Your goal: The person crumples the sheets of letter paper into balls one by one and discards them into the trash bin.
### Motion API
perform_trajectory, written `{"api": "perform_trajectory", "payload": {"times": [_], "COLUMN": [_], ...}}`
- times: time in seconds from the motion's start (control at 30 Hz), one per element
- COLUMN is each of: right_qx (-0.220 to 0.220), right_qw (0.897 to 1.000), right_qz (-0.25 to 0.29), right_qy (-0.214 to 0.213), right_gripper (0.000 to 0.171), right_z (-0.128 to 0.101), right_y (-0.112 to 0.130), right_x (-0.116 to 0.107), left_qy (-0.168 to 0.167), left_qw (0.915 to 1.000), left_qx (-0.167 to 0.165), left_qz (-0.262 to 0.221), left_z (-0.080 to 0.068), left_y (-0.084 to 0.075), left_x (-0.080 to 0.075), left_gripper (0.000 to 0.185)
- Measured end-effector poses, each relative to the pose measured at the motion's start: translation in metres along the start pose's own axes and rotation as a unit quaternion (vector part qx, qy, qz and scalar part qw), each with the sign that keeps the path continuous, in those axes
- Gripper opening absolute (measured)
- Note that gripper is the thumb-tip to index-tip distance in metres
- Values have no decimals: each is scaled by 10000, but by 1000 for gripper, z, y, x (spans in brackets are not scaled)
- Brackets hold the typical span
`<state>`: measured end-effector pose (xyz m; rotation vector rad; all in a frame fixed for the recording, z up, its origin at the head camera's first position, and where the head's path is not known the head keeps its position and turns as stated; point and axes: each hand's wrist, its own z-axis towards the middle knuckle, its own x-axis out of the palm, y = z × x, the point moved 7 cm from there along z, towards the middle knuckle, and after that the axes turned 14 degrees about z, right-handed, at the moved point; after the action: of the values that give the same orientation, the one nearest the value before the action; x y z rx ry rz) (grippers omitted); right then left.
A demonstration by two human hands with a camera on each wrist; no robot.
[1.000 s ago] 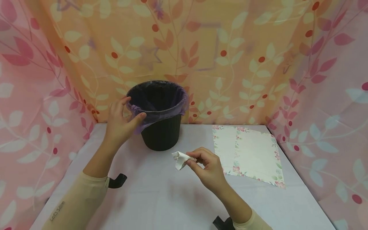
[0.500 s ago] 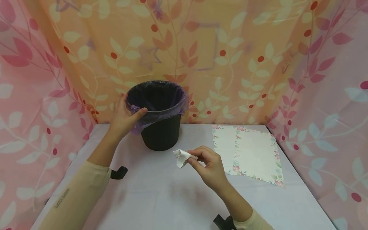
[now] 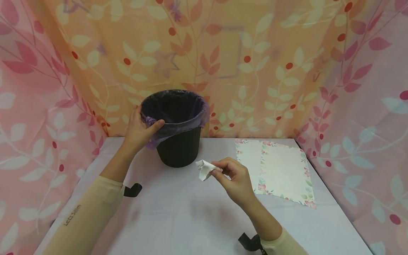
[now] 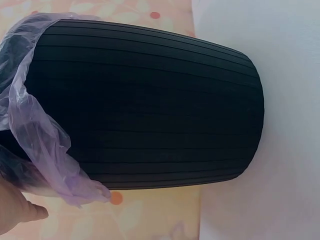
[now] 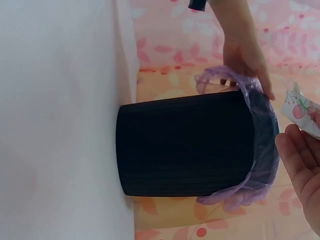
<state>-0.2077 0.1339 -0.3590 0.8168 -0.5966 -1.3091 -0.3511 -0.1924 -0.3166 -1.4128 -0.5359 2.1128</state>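
A black ribbed waste bin (image 3: 179,145) (image 4: 150,110) (image 5: 185,145) lined with a purple plastic bag (image 3: 165,129) (image 4: 40,145) (image 5: 260,150) stands at the back of the table. My left hand (image 3: 140,128) (image 5: 247,60) grips its left rim, thumb over the bag's edge. In front of the bin, above the table, my right hand (image 3: 234,180) (image 5: 302,160) pinches a crumpled piece of white paper (image 3: 204,169) (image 5: 300,110) with a floral print.
Two flat sheets of floral-bordered paper (image 3: 280,171) lie on the right of the white table (image 3: 178,219). Patterned pink and orange curtains (image 3: 239,60) close in the back and both sides.
My left hand closed onto the bin's rim. My right hand carried the crumpled paper a little up and toward the bin.
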Motion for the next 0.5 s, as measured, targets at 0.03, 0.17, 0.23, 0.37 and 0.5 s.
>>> {"api": "perform_trajectory", "payload": {"times": [0.03, 0.17, 0.23, 0.37, 0.5], "right_qx": [-13, -22, -19, -52, -94], "right_qw": [10000, 10000, 10000, 10000, 9999], "right_qz": [13, 22, 20, 40, 60], "right_qy": [-1, 9, 10, 49, 77], "right_gripper": [22, 22, 21, 20, 21], "right_z": [2, 9, 12, 21, 31], "right_y": [1, 3, 4, 8, 15], "right_x": [0, -4, -6, -9, -12], "left_qy": [11, 27, 22, 39, 175], "left_qw": [10000, 9997, 9995, 9991, 9991], "left_qx": [-7, 5, 26, 19, -87], "left_qz": [-56, -234, -326, -414, -380], "left_z": [0, 1, 1, 0, 1], "left_y": [0, 1, 0, 1, 3], "left_x": [0, 2, 3, 4, 5], "left_gripper": [116, 117, 116, 116, 119]}}
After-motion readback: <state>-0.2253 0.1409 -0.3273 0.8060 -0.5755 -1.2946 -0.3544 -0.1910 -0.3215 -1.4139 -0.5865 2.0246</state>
